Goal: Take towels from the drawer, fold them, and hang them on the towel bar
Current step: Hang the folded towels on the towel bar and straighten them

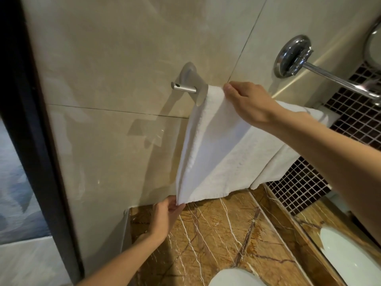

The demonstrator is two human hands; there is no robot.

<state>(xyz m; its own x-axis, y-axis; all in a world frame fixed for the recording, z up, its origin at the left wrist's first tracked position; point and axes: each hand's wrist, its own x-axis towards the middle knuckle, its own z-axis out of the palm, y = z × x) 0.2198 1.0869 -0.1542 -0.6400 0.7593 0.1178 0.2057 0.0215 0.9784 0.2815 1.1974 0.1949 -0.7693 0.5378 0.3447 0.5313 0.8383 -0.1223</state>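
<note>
Bathroom, head view: glossy beige wall tiles (123,48) fill most of the frame, with a dark door frame (31,120) far left of the bar. The matte silver towel bar (188,84) is fixed to the wall; only its left bracket and stub end are visible, the rest is covered.

The white terry towel (216,151) is draped over the bar just right of the bracket and hangs down in a folded panel. More white towel is draped further right along the bar.

The right hand (251,102) is on top of the bar, gripping the towel's top fold. Its thumb is on the near face and its fingers curl over the far side, mostly hidden. The left hand (165,215) is well below the bar, and its fingers (175,205) are closed in a pinch on the towel's lower left corner.

Below the bar is a brown veined marble desk (216,234), and a white oval basin (350,256) is set in it at lower right. Up and right of the bar is a round chrome wall mount with an arm (292,56). Dark mosaic tiling (305,182) lies right of the bar, behind the towels.
</note>
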